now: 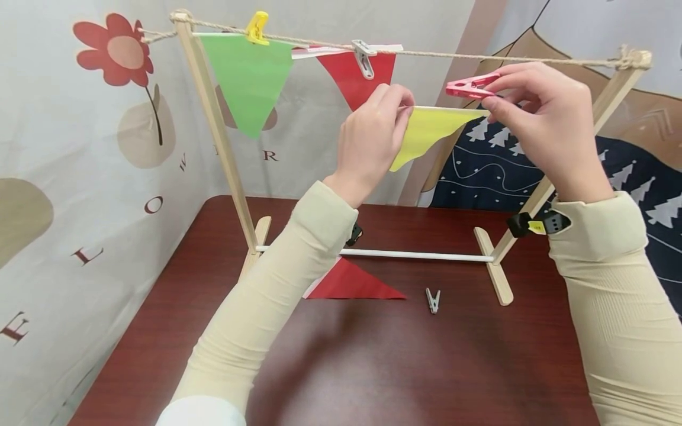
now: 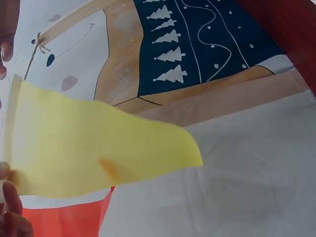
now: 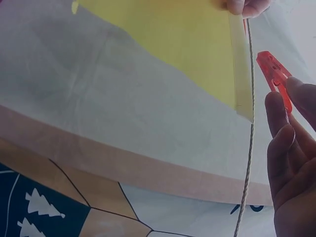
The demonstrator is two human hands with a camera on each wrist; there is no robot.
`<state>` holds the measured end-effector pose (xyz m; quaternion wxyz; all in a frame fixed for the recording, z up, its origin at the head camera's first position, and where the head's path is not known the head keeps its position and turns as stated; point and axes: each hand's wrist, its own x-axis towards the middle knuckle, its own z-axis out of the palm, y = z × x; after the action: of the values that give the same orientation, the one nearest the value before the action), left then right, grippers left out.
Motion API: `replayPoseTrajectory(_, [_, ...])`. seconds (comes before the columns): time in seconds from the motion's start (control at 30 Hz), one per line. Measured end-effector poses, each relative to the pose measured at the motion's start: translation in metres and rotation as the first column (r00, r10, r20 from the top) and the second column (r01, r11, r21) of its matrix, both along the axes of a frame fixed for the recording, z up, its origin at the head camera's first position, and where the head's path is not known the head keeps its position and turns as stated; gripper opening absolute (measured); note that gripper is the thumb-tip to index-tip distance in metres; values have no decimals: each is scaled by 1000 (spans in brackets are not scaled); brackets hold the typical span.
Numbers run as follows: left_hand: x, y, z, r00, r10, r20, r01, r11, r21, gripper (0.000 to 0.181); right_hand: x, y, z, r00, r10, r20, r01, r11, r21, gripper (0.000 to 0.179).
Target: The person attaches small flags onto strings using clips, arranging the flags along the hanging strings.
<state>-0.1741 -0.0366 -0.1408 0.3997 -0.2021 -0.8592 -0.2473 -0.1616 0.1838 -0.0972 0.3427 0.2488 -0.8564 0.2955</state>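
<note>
The left hand (image 1: 373, 127) pinches the white top edge of the yellow flag (image 1: 428, 127) at its left end, fingers bent and thumb pressed in with no gap. The flag spreads from that grip towards the right hand (image 1: 549, 115), its coloured part drooping in a curve below and between the two hands. Its far corner lies just beside the right fingertips; the right wrist view shows the two apart.

The right hand holds a red clip (image 1: 466, 87) between thumb and fingertips, bent but only narrowly parted – the clip fills the space. Its nose points towards the left hand, just above the flag's edge; whether the nose is spread, I cannot tell.

The rope (image 1: 469, 55) runs above both hands in the head view. Beyond the left hand, a grey clip (image 1: 364, 58) holds a red flag (image 1: 346, 74) on it, the flag's tip hidden behind that hand. Farther left hang a green flag (image 1: 247, 77) and its yellow clip (image 1: 258, 28). Well below the hands, on the table (image 1: 373, 367), lie another red flag (image 1: 354, 281) – partly behind the left sleeve – and a second grey clip (image 1: 433, 300).
</note>
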Motion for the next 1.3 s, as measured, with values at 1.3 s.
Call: replayPoseTrajectory(1.3, [-14,25,29,997,-61,57,38,941,335,23,-21,7,37,985,-161,54,166,981,-100,29])
